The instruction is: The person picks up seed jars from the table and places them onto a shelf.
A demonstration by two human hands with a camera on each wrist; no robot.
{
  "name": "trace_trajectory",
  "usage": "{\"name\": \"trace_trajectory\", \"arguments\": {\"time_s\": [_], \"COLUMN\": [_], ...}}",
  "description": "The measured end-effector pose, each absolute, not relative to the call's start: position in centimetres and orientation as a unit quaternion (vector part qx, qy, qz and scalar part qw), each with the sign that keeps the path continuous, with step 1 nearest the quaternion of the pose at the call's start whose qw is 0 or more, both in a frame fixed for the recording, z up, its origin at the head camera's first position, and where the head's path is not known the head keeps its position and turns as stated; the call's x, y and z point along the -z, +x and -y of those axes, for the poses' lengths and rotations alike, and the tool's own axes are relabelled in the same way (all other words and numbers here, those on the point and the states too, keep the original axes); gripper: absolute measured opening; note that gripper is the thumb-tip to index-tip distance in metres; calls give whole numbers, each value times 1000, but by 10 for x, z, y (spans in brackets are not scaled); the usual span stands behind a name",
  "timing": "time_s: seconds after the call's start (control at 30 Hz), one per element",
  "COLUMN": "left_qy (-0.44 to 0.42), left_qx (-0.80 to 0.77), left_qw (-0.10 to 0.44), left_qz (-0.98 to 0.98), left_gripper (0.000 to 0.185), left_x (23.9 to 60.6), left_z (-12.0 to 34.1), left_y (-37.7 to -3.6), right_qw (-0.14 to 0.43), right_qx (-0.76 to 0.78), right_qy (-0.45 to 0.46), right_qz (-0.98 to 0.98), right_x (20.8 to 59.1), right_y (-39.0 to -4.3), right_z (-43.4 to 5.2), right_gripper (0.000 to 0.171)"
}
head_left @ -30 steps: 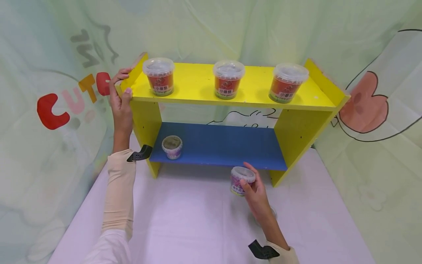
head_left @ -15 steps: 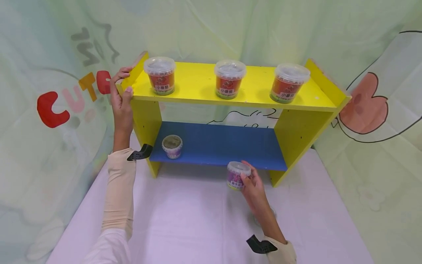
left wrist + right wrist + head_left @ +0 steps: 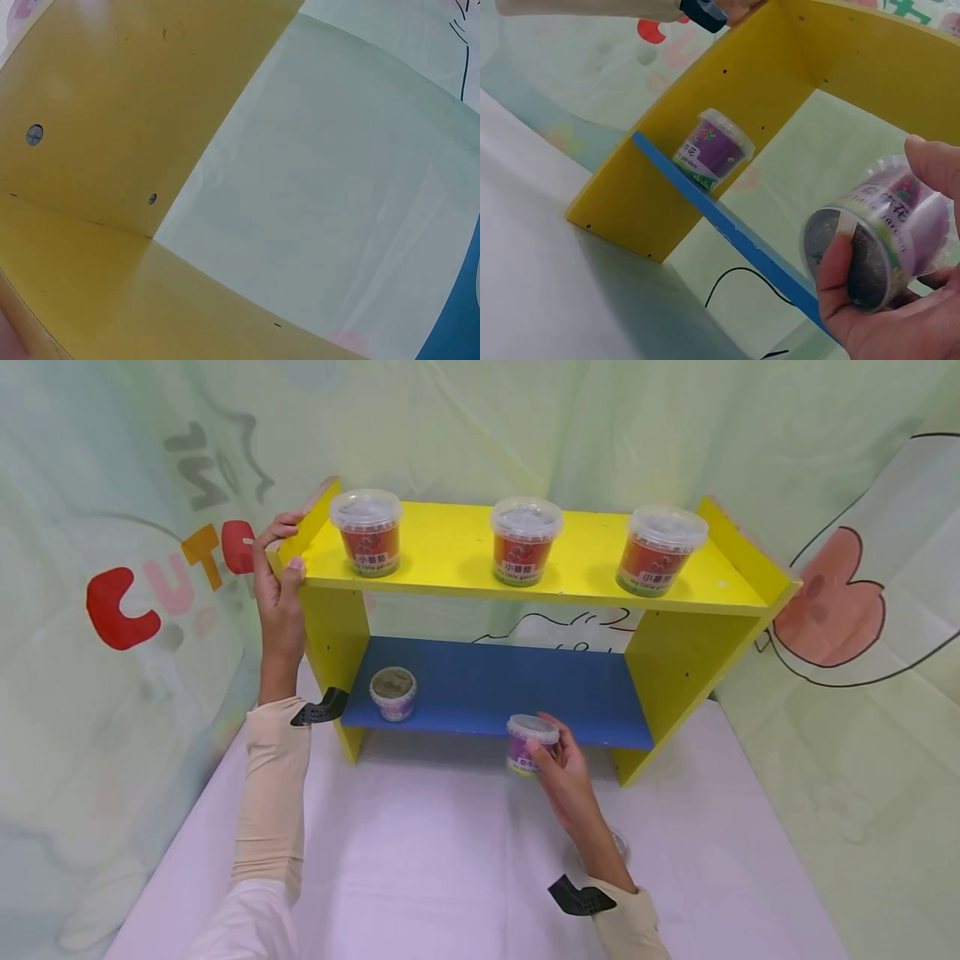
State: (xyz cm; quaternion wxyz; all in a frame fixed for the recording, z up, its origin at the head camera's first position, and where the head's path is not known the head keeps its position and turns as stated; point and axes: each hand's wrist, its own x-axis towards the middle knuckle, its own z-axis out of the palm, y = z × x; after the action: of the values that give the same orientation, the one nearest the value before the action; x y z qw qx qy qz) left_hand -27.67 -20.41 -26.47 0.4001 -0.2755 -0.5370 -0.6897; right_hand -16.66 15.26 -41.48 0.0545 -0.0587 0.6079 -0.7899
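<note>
My left hand (image 3: 279, 602) grips the upper left side panel of a yellow shelf unit (image 3: 697, 685), its thumb on the front edge. In my right hand (image 3: 568, 781) is a purple-labelled plastic tub (image 3: 521, 753) with a clear lid, in front of the blue lower shelf (image 3: 495, 689). The right wrist view shows fingers under the tub's dark base and the thumb near its lid. A matching purple tub (image 3: 393, 700) stands at the left end of the blue shelf. Only yellow panels and backdrop show in the left wrist view, with the held edge barely in sight.
Three red-labelled tubs stand along the yellow top shelf: a left tub (image 3: 371, 539), a middle tub (image 3: 523, 547) and a right tub (image 3: 656, 556). Partly behind my right forearm, a clear round object (image 3: 619, 842) sits on the white tablecloth (image 3: 420, 852). A printed curtain (image 3: 450, 427) surrounds the table.
My right hand has moved the purple tub up and to the left, towards the front edge of the blue shelf. The left hand keeps its grip on the side panel.
</note>
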Motion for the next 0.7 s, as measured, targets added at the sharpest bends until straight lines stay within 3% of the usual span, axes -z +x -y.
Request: {"name": "trace_trajectory", "arguments": {"time_s": [0.7], "left_qy": [-262], "left_qx": [680], "left_qw": [407], "left_qz": [550], "left_gripper": [32], "left_x": [265], "left_z": [204], "left_y": [-275], "right_qw": [4], "right_qx": [668], "right_qy": [-70], "right_qz": [-741], "right_x": [401], "right_y": [-202], "right_z": [-128], "right_gripper": [63]}}
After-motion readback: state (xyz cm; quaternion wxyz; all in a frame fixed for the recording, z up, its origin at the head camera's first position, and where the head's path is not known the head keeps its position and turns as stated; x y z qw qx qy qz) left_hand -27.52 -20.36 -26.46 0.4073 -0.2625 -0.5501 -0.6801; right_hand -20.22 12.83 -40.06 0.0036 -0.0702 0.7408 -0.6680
